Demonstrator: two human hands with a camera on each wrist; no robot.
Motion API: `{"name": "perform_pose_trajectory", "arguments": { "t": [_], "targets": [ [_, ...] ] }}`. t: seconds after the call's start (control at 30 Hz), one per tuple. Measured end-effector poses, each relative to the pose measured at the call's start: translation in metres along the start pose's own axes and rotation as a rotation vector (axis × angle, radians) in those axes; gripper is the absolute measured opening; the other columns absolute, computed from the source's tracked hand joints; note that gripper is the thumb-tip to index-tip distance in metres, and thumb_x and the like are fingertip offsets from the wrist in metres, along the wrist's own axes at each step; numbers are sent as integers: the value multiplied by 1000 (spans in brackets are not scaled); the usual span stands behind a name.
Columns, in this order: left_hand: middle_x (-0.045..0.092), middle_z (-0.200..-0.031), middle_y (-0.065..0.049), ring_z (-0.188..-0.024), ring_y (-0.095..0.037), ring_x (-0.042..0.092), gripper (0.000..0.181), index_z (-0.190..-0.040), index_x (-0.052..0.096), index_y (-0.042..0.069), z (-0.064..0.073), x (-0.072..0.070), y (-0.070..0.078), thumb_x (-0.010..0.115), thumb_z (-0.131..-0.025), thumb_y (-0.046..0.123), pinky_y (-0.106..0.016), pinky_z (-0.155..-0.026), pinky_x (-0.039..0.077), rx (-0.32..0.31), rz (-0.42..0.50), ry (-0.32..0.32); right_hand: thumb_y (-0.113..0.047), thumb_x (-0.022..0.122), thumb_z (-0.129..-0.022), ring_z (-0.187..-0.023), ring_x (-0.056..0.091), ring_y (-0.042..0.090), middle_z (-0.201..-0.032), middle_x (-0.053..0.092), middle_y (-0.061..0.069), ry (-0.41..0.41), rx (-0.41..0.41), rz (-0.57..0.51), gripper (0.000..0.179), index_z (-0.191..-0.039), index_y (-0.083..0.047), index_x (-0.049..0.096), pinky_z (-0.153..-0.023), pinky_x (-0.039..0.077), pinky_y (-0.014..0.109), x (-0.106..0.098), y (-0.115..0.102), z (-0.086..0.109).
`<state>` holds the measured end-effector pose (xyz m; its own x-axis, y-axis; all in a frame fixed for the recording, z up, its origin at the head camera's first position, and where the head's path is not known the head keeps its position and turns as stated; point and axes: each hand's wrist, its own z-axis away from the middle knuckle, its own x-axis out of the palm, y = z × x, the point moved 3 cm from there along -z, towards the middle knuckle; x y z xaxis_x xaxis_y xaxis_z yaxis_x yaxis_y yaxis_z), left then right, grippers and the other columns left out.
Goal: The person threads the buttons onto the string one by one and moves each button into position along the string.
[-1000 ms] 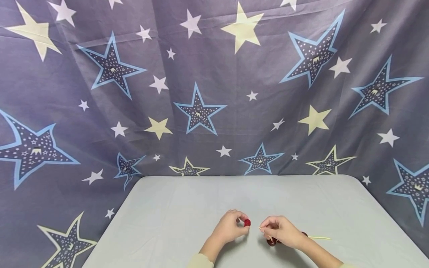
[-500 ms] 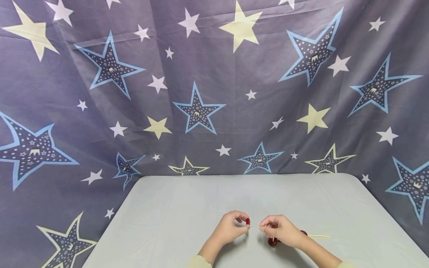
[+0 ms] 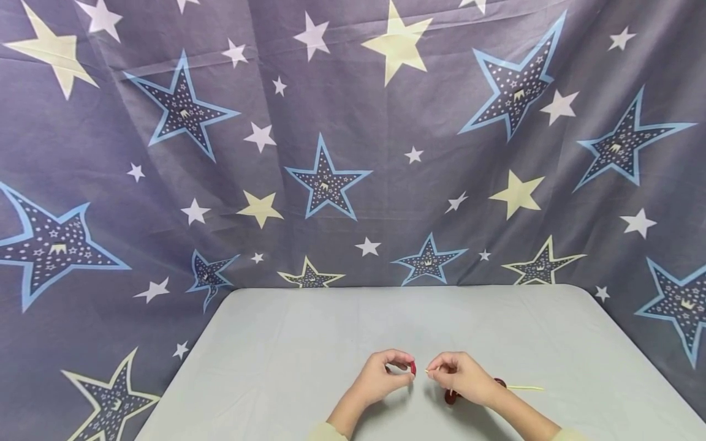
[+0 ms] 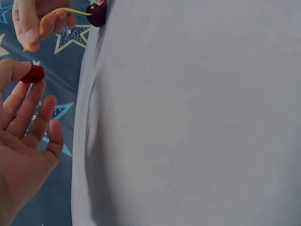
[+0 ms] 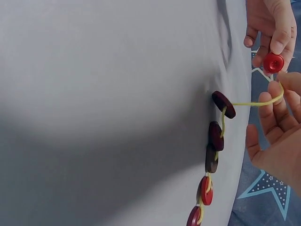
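Note:
Between thumb and fingertips my left hand pinches a round red button. It shows edge-on in the head view, while its holed face is visible in the right wrist view. Just across a small gap, my right hand pinches a yellow cord near its tip. Several buttons are strung along that cord: a dark maroon button comes first, with more dark ones and a red button trailing below. In the head view the right hand hides part of this string.
Both hands work over a table with a pale grey cover. The cord's yellow far end lies to the right of the right wrist. Behind the table hangs a dark curtain printed with stars.
The red button has turned from facing the camera to edge-on. My left hand has shifted slightly right, closer to the cord tip; my right hand has hardly moved.

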<state>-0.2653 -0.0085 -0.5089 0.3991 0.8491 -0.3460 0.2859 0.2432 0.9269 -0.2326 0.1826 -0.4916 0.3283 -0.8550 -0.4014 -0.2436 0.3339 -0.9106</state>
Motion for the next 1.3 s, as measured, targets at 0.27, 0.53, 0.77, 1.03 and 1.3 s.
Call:
{"name": "perform_pose_trajectory", "arguments": {
  "t": [0.27,0.53,0.77,1.03,1.3],
  "targets": [
    [71,-94,-4,-89,-8,62,23,-99,69,9,0,8,-1,70,-76,13,-19,-71,46,22,2,-12,-15,61,-89,-52,45,-2,-64,55,-2,20,21,60,19,-93,3,66,-47,41,19,2,6,-3],
    [71,-94,-3,-91,-8,62,24,-99,69,10,0,10,3,71,-75,11,-22,-74,49,43,-22,-13,-19,63,-89,-52,44,-2,-63,53,-7,13,22,85,20,-91,0,66,-47,40,19,2,1,-3],
    [71,-95,-2,-90,-9,62,25,-100,68,10,1,12,9,70,-75,11,-23,-73,49,57,-28,-31,-21,64,-88,-51,42,-3,-61,52,-9,-2,9,111,19,-88,-3,67,-46,39,19,3,0,-3],
    [70,-97,-3,-88,-12,59,23,-99,68,11,3,15,12,72,-76,12,-21,-71,47,80,-38,-37,-20,64,-87,-51,41,-3,-62,51,-8,-5,10,101,13,-85,-7,66,-46,37,17,3,-2,-2],
    [69,-99,-2,-88,-17,59,23,-98,69,13,3,16,13,74,-76,15,-18,-67,44,85,-39,-21,-17,63,-88,-52,41,-2,-63,51,-7,-10,19,92,13,-87,-5,66,-47,38,18,3,-1,-1]
  ]
}}
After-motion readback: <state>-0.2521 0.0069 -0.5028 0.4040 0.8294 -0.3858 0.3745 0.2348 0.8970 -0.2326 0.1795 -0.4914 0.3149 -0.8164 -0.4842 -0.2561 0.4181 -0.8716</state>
